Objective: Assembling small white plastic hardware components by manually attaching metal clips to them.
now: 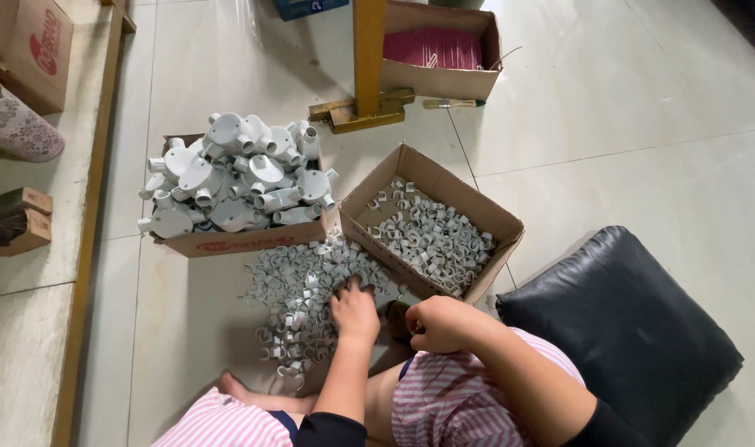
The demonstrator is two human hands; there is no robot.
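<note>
Right hand [438, 323] closed — contents hidden; left hand's [354, 311] fingertips among clips [299, 294].

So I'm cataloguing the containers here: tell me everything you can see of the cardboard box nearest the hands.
The brown cardboard box sits open on the tiled floor, turned diagonally, flaps up. Small grey-white plastic clips cover its bottom in a shallow layer. Its near corner stands close to the right hand; whether they touch cannot be told.

Pale tiled floor [642, 99], black cushion [626, 331]
</note>
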